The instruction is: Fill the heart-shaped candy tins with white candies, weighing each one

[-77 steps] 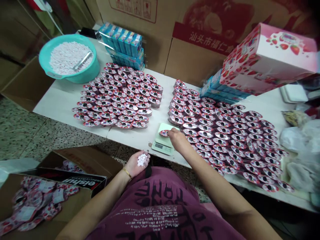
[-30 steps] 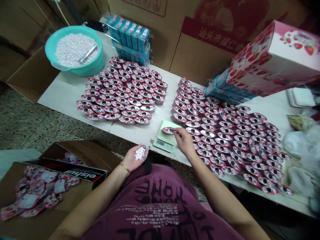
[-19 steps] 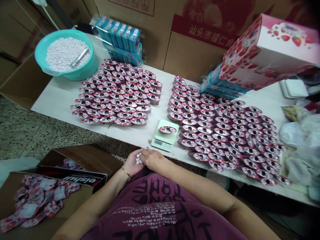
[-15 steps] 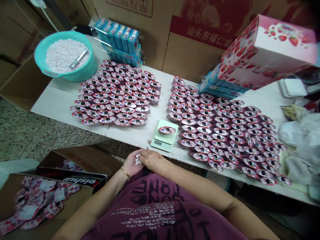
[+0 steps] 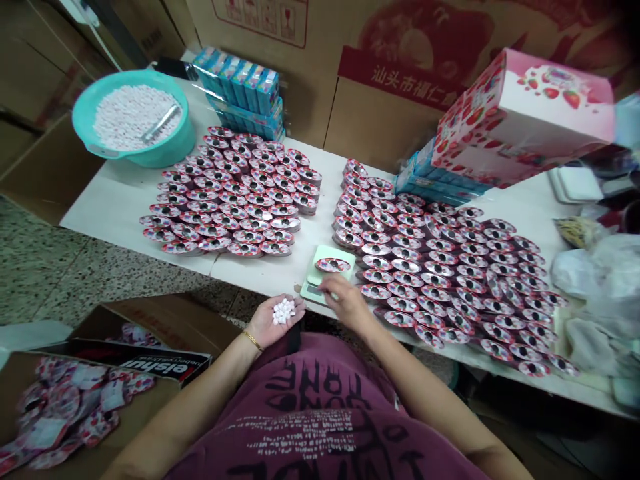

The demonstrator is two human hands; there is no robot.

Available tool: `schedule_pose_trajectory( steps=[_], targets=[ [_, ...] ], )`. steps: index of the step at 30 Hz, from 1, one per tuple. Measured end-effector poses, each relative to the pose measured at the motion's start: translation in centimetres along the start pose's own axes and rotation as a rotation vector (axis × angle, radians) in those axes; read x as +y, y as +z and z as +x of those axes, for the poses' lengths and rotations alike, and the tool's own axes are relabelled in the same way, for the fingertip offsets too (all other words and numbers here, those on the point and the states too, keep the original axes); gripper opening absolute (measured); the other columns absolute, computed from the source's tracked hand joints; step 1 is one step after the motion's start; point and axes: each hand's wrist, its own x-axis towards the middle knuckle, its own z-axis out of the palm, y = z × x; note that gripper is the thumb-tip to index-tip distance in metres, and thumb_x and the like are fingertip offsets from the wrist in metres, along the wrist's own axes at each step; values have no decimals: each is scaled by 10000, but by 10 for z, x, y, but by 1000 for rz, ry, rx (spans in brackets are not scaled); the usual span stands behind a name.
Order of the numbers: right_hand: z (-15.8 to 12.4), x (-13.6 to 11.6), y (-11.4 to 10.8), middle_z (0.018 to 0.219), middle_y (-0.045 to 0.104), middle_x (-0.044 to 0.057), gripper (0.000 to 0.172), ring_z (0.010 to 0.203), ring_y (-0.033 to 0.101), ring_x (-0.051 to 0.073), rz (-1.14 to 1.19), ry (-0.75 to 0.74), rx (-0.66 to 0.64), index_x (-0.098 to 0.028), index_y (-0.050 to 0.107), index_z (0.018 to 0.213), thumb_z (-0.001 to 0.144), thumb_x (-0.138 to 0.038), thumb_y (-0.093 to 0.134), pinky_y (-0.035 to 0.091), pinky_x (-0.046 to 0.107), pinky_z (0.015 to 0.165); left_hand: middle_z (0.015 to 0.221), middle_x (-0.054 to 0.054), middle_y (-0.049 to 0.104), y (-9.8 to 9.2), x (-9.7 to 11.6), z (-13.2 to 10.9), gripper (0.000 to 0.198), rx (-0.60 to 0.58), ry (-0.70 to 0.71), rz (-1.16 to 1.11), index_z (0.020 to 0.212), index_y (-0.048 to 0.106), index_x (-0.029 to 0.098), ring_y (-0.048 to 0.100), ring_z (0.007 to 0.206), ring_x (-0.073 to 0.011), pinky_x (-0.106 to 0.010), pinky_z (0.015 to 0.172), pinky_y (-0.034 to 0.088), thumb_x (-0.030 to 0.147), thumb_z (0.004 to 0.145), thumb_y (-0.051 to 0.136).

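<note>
My left hand (image 5: pixel 270 325) lies palm up in front of my body, holding a small heap of white candies (image 5: pixel 283 311) in its cupped palm. Over the near edge of a pale green kitchen scale (image 5: pixel 313 276) is my right hand (image 5: pixel 345 301). Its fingers are pinched together just in front of a pouch; whatever they hold, if anything, is too small to make out. That filled, open-topped pouch (image 5: pixel 333 265) in red, white and purple stands upright on the scale's platform. Part of the scale's display is covered by the fingers.
Standing pouches crowd the white table left (image 5: pixel 235 200) and right (image 5: pixel 430 267). A turquoise basin (image 5: pixel 187 137) of white candies with a metal scoop (image 5: pixel 160 125) sits at the back left. Blue boxes (image 5: pixel 240 83) and a pink strawberry box (image 5: pixel 525 127) stand behind. An open carton (image 5: pixel 165 400) holds more pouches.
My right hand has left my left palm and moved right and forward to the scale. The white candies in my left hand are now uncovered, and that palm has opened flatter.
</note>
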Motion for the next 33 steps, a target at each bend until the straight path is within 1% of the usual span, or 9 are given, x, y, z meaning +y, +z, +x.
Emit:
schedule_pose_trajectory(
  steps=[4,7,12,14,19,24,27,30,33],
  targets=[
    [11,31,-31,782,550,24,144,771,518,129,19,121,206,-190,576,770,728,-99,472,427,273,712,802,-128,649,-1,4,-4,144,18,34,4,700,583,87,608,818,-206,-345,770,474,141,742,456],
    [17,29,-34,776,558,19,111,739,526,126,54,160,223,-192,586,755,718,-127,503,433,263,677,803,-132,649,-5,2,-4,150,42,49,-5,698,583,86,608,818,-208,-342,768,476,144,744,453],
    [18,-2,-13,822,580,24,95,789,538,126,145,88,64,-197,589,813,752,-211,518,437,268,721,824,-131,646,0,-2,3,148,6,31,-35,761,586,80,602,840,-211,-341,780,472,142,746,453],
    [19,-3,-8,926,576,44,186,872,524,143,76,47,0,-199,578,915,743,-259,545,422,291,779,808,-127,647,6,-1,6,147,-5,20,-47,767,586,75,606,820,-206,-313,745,486,140,744,456],
    [25,39,-13,1205,434,125,589,1091,370,274,-462,176,-67,-191,433,1182,642,-294,645,321,449,876,758,-110,643,5,9,1,123,68,14,-72,717,574,89,617,745,-172,-224,587,503,132,741,462],
    [26,63,-18,1221,422,113,673,1052,388,299,-621,256,-207,-225,356,1241,639,-330,637,342,468,818,768,-121,640,-23,22,-15,117,148,90,-115,717,569,97,613,780,-183,-250,611,512,131,743,460],
    [21,44,-18,1183,449,107,595,1036,401,279,-570,220,-142,-208,394,1213,674,-343,606,347,448,829,793,-133,639,-30,24,-18,124,150,141,-124,711,568,91,603,831,-202,-301,700,505,127,743,454],
    [18,7,-5,1072,510,92,363,997,436,209,-395,97,-87,-180,482,1116,772,-296,499,366,357,850,853,-146,635,-21,21,-11,135,63,117,-97,742,575,81,588,875,-222,-350,758,482,133,744,450],
    [16,-29,19,990,533,84,267,922,464,174,-315,-44,-194,-164,505,1063,814,-221,428,396,297,810,803,-111,646,-3,14,-1,152,-24,61,-93,790,579,77,609,786,-183,-306,706,491,132,745,445]
  ],
)
